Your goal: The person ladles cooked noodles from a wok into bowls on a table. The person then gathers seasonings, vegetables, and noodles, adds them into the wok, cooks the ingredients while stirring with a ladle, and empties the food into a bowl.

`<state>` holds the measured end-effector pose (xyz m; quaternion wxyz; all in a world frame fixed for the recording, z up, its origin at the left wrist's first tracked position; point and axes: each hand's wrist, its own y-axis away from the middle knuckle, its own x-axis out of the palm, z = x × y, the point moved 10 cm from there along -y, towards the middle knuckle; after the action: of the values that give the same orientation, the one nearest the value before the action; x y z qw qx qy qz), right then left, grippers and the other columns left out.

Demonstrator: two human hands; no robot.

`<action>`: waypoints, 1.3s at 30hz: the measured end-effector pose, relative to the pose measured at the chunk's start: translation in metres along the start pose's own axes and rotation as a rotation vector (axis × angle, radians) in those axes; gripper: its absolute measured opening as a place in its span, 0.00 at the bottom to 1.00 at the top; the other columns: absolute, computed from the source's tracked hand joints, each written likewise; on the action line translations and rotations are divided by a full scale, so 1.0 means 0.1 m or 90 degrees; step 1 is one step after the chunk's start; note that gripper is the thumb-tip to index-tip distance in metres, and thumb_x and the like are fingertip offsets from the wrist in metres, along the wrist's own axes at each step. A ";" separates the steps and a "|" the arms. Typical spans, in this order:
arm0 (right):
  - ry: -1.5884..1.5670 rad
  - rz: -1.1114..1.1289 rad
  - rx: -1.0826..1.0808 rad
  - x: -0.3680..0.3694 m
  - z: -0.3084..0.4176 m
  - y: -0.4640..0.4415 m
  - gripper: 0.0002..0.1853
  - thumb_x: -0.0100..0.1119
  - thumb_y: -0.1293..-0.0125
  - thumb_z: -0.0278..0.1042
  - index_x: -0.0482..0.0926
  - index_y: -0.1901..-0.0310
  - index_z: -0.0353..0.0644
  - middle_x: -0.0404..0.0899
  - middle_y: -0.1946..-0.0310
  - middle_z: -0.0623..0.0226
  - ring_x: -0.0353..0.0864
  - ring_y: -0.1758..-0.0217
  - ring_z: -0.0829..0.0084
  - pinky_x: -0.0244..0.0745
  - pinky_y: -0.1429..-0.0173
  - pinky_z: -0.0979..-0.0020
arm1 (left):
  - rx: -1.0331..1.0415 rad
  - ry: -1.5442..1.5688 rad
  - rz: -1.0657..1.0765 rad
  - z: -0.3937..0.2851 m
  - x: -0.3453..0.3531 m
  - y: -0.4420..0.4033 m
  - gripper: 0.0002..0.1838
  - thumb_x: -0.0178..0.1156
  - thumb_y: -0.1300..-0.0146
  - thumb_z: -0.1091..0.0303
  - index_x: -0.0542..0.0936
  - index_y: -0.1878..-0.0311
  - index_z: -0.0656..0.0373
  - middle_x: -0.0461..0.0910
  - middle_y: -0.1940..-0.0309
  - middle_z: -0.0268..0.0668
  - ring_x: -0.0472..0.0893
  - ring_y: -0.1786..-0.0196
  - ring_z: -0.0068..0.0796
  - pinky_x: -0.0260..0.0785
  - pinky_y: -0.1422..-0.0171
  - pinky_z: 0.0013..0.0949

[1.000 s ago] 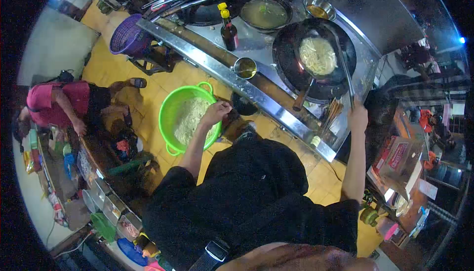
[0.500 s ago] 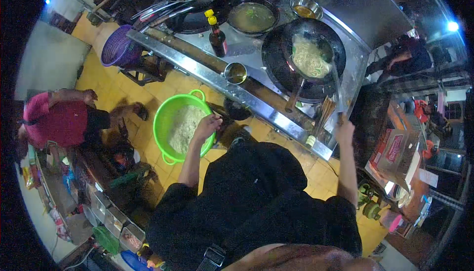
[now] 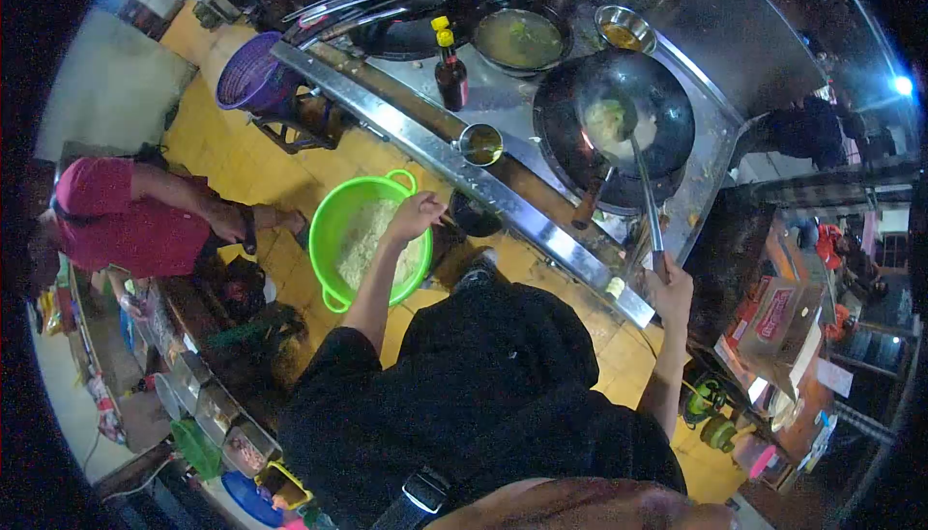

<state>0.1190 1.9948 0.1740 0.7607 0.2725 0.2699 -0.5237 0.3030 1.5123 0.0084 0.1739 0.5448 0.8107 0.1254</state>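
Note:
My right hand point(image 3: 670, 288) is wrapped round the end of a long-handled ladle point(image 3: 650, 197). Its handle slants up into the dark wok point(image 3: 667, 95), where the head meets a smaller pale-green clump of food point(image 3: 607, 120) and some pale liquid. The wok's wooden-tipped handle point(image 3: 586, 209) points down toward the counter's front, untouched. Over the right rim of a bright green basket point(image 3: 324, 250) is my left hand point(image 3: 416, 218), its fingers curled in. Whether they hold anything is hidden. A pale, noodle-like mass point(image 3: 372, 245) lies in the basket.
Along the steel counter point(image 3: 406, 129) stand a sauce bottle point(image 3: 450, 81), a metal cup point(image 3: 480, 143), a pan of broth point(image 3: 522, 39) and a steel bowl point(image 3: 624, 29). A person in a red shirt point(image 3: 135, 211) stands at left. A cardboard box point(image 3: 773, 313) sits at right.
The wok has shifted toward me on its burner, and its food, spread wide before, is now gathered smaller. The ladle now reaches into it at a different slant. The person at left has moved an arm.

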 end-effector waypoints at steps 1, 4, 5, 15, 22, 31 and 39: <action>0.246 -0.042 -0.079 -0.04 0.08 0.01 0.23 0.61 0.45 0.27 0.74 0.46 0.33 0.75 0.78 0.54 0.77 0.75 0.60 0.71 0.69 0.66 | 0.015 0.003 -0.019 -0.04 -0.02 -0.02 0.24 0.63 0.40 0.62 0.73 0.47 0.71 0.81 0.68 0.38 0.78 0.70 0.22 0.71 0.65 0.27; 0.268 -0.095 -0.051 0.09 0.16 -0.09 0.26 0.62 0.48 0.29 0.74 0.45 0.33 0.75 0.75 0.45 0.77 0.72 0.50 0.73 0.65 0.60 | -0.013 -0.030 0.000 -0.13 0.02 -0.02 0.28 0.64 0.40 0.61 0.71 0.44 0.71 0.81 0.66 0.39 0.80 0.68 0.24 0.71 0.62 0.27; 0.270 -0.100 -0.046 0.15 0.24 -0.10 0.26 0.62 0.48 0.29 0.74 0.45 0.33 0.75 0.75 0.45 0.77 0.72 0.50 0.73 0.65 0.60 | -0.019 -0.049 0.000 -0.13 0.02 -0.05 0.28 0.64 0.40 0.61 0.70 0.43 0.71 0.82 0.66 0.39 0.80 0.67 0.25 0.71 0.61 0.27; 0.284 -0.140 0.107 0.53 -0.17 -0.32 0.25 0.60 0.45 0.31 0.73 0.43 0.41 0.80 0.71 0.44 0.81 0.65 0.48 0.76 0.61 0.56 | 0.012 -0.025 0.085 -0.35 0.21 -0.10 0.21 0.63 0.38 0.64 0.73 0.48 0.69 0.81 0.65 0.39 0.81 0.64 0.26 0.72 0.60 0.27; -0.155 -0.001 0.234 0.56 0.06 -0.25 0.13 0.60 0.42 0.33 0.78 0.60 0.32 0.72 0.85 0.70 0.71 0.85 0.79 0.66 0.79 0.70 | -0.038 -0.089 0.160 -0.52 0.44 -0.40 0.18 0.61 0.37 0.63 0.74 0.48 0.63 0.79 0.60 0.36 0.78 0.62 0.22 0.70 0.57 0.25; -0.580 -0.022 0.250 1.03 -0.27 0.31 0.23 0.53 0.30 0.47 0.71 0.40 0.40 0.76 0.50 0.64 0.78 0.57 0.74 0.76 0.58 0.69 | 0.216 -0.337 0.459 -0.90 2.26 -0.37 0.22 0.62 0.37 0.58 0.74 0.46 0.63 0.80 0.62 0.36 0.78 0.60 0.23 0.70 0.54 0.26; -0.758 -0.540 0.561 0.94 -1.95 3.73 0.20 0.55 0.33 0.46 0.76 0.47 0.42 0.80 0.60 0.69 0.80 0.65 0.76 0.78 0.66 0.76 | 0.188 -0.342 0.824 -1.54 3.59 1.11 0.17 0.59 0.34 0.60 0.76 0.49 0.64 0.79 0.67 0.32 0.76 0.65 0.20 0.68 0.57 0.24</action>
<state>0.4750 2.1826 0.0203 0.3400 0.0992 -0.3240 -0.8773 0.2076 1.8847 0.1398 0.1828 0.9463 0.2627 -0.0459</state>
